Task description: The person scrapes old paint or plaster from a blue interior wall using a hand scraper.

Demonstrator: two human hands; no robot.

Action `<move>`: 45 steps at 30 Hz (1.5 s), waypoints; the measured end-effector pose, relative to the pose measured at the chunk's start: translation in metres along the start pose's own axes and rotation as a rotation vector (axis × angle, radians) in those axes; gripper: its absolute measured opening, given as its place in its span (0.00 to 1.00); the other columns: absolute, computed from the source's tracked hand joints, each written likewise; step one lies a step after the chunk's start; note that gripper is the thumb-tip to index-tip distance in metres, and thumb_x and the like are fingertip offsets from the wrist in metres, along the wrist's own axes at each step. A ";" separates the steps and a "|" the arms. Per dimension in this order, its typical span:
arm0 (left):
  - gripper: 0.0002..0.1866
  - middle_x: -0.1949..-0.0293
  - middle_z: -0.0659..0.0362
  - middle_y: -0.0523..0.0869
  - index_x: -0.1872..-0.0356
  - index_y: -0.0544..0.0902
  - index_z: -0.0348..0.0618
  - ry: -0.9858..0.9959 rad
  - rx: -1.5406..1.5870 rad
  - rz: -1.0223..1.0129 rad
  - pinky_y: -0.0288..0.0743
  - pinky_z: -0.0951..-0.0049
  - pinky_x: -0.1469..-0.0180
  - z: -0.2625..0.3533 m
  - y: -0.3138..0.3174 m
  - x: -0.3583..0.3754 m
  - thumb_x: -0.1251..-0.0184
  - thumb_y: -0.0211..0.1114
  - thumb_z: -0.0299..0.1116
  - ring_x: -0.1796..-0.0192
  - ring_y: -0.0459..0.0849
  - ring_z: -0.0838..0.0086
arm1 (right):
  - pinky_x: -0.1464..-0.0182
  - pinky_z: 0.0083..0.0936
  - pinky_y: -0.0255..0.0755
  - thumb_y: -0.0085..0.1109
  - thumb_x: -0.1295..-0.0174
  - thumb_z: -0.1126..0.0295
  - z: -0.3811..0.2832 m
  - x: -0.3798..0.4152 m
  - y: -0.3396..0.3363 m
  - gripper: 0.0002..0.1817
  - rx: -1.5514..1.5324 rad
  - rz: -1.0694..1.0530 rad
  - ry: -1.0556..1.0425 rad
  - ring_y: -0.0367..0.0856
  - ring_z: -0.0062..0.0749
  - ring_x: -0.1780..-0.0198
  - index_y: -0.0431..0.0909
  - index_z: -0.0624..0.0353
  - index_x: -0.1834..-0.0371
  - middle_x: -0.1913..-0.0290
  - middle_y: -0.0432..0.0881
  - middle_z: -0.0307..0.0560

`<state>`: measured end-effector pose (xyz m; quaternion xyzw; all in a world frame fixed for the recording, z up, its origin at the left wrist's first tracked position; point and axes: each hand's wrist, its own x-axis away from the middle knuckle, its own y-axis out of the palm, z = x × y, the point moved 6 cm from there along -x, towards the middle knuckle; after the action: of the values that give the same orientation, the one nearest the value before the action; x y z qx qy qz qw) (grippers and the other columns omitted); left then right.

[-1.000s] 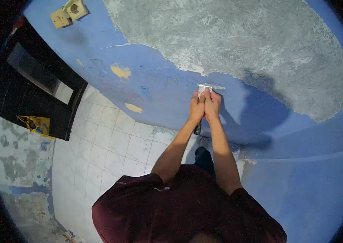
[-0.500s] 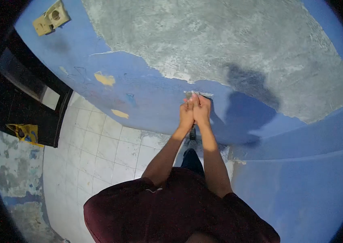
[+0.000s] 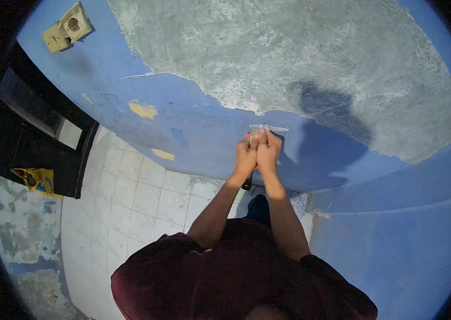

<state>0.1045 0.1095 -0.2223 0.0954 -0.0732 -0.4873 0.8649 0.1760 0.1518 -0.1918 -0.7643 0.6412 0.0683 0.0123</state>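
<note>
Both hands are together around a scraper (image 3: 255, 129), its flat metal blade against the blue wall (image 3: 204, 133) and its black handle end showing below them. My left hand (image 3: 246, 157) is closed on the tool's left side. Pressed next to it, my right hand (image 3: 267, 152) is closed on the right side, with fingers near the blade. A thin pale scraped strip (image 3: 279, 128) lies at the blade, just under the ragged edge of the bare grey plaster (image 3: 289, 48).
A beige socket plate (image 3: 68, 28) is on the wall at upper left. Dark furniture (image 3: 33, 117) with a yellow bag (image 3: 39, 180) stands at left. Pale floor tiles (image 3: 135, 197) lie below. Another blue wall (image 3: 396, 245) is at right.
The view has shifted slightly. My hands and the scraper sit a little lower on the wall, and more of the blade shows. The grip looks much the same.
</note>
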 end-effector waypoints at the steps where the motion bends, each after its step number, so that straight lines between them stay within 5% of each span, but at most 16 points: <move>1: 0.19 0.83 0.64 0.77 0.75 0.80 0.37 -0.023 0.014 0.012 0.64 0.76 0.79 0.005 0.000 0.003 0.26 0.53 0.39 0.80 0.71 0.82 | 0.68 0.21 0.72 0.48 0.29 0.67 -0.002 0.001 0.000 0.16 -0.011 0.021 -0.022 0.77 0.21 0.73 0.80 0.69 0.68 0.72 0.84 0.45; 2: 0.20 0.83 0.64 0.78 0.73 0.81 0.37 0.106 0.002 0.058 0.64 0.76 0.80 0.013 0.004 0.005 0.26 0.53 0.40 0.81 0.71 0.82 | 0.67 0.23 0.73 0.48 0.29 0.67 -0.007 -0.001 -0.006 0.16 0.103 -0.025 -0.044 0.78 0.22 0.72 0.81 0.69 0.66 0.71 0.85 0.45; 7: 0.21 0.82 0.63 0.77 0.74 0.79 0.38 0.099 0.146 0.062 0.62 0.77 0.81 0.009 0.017 0.007 0.24 0.50 0.42 0.82 0.70 0.83 | 0.68 0.29 0.73 0.51 0.32 0.65 -0.032 -0.003 -0.008 0.18 0.167 -0.059 -0.058 0.80 0.30 0.74 0.79 0.70 0.71 0.73 0.85 0.52; 10: 0.21 0.85 0.63 0.74 0.75 0.77 0.40 0.093 0.306 0.024 0.59 0.77 0.84 0.000 0.029 0.009 0.24 0.49 0.41 0.85 0.68 0.83 | 0.69 0.33 0.71 0.54 0.34 0.59 -0.051 -0.004 -0.017 0.20 0.589 -0.194 -0.140 0.80 0.43 0.76 0.78 0.69 0.74 0.76 0.80 0.61; 15: 0.25 0.88 0.59 0.70 0.79 0.71 0.41 -0.148 0.703 -0.175 0.58 0.75 0.90 -0.013 0.050 0.017 0.24 0.47 0.49 0.91 0.64 0.76 | 0.73 0.40 0.66 0.53 0.34 0.54 -0.072 0.021 -0.056 0.24 0.698 -0.170 0.078 0.74 0.52 0.79 0.76 0.67 0.78 0.82 0.75 0.59; 17: 0.27 0.89 0.59 0.68 0.80 0.68 0.43 -0.147 0.662 -0.156 0.58 0.75 0.90 0.003 0.049 0.018 0.25 0.47 0.53 0.91 0.63 0.76 | 0.74 0.42 0.63 0.52 0.34 0.52 -0.088 0.029 -0.077 0.27 0.863 -0.012 -0.284 0.72 0.53 0.81 0.75 0.66 0.80 0.84 0.72 0.59; 25: 0.29 0.87 0.61 0.65 0.78 0.68 0.42 -0.204 0.740 -0.126 0.57 0.73 0.87 0.015 0.049 0.022 0.26 0.45 0.57 0.89 0.60 0.77 | 0.75 0.37 0.61 0.53 0.33 0.55 -0.084 0.042 -0.108 0.25 0.769 0.001 -0.230 0.70 0.39 0.81 0.73 0.66 0.80 0.83 0.71 0.55; 27: 0.29 0.87 0.62 0.64 0.79 0.67 0.42 -0.229 0.669 -0.099 0.56 0.74 0.87 0.016 0.050 0.025 0.25 0.44 0.57 0.90 0.60 0.77 | 0.75 0.25 0.63 0.54 0.32 0.56 -0.084 0.043 -0.095 0.24 0.851 -0.095 -0.299 0.68 0.21 0.79 0.77 0.70 0.75 0.85 0.71 0.44; 28: 0.29 0.87 0.62 0.64 0.79 0.67 0.42 -0.227 0.669 -0.099 0.56 0.74 0.87 0.014 0.048 0.024 0.25 0.44 0.57 0.90 0.60 0.77 | 0.75 0.25 0.63 0.54 0.32 0.56 -0.082 0.044 -0.087 0.24 0.851 -0.095 -0.301 0.68 0.21 0.79 0.77 0.70 0.75 0.85 0.71 0.44; 30: 0.28 0.88 0.63 0.65 0.80 0.67 0.43 -0.181 0.784 -0.166 0.54 0.75 0.87 0.017 0.048 0.022 0.25 0.44 0.55 0.89 0.60 0.78 | 0.72 0.22 0.69 0.54 0.31 0.62 -0.072 0.044 -0.063 0.18 0.325 -0.217 -0.212 0.75 0.21 0.78 0.79 0.70 0.68 0.81 0.76 0.40; 34: 0.28 0.88 0.62 0.66 0.81 0.68 0.42 -0.190 0.669 -0.077 0.55 0.77 0.90 0.020 0.037 0.025 0.25 0.46 0.54 0.91 0.62 0.79 | 0.70 0.23 0.74 0.55 0.32 0.60 -0.054 0.038 -0.049 0.17 0.377 -0.194 -0.126 0.79 0.24 0.77 0.80 0.66 0.67 0.81 0.77 0.41; 40: 0.23 0.88 0.64 0.67 0.77 0.72 0.41 -0.168 0.423 -0.170 0.57 0.78 0.89 0.017 0.018 0.022 0.23 0.46 0.47 0.90 0.64 0.80 | 0.88 0.21 0.62 0.52 0.31 0.54 -0.016 0.020 -0.021 0.20 0.137 -0.189 0.293 0.70 0.20 0.84 0.81 0.62 0.59 0.78 0.76 0.39; 45: 0.21 0.83 0.61 0.75 0.71 0.78 0.38 -0.147 0.119 -0.050 0.60 0.75 0.86 0.003 -0.004 0.010 0.24 0.48 0.44 0.86 0.69 0.79 | 0.76 0.22 0.70 0.49 0.29 0.58 -0.001 0.015 0.005 0.20 0.004 -0.171 0.212 0.77 0.21 0.73 0.80 0.66 0.58 0.70 0.83 0.41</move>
<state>0.1055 0.0981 -0.2201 0.1123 -0.1626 -0.5091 0.8377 0.1737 0.1366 -0.1923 -0.8191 0.5715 -0.0154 -0.0483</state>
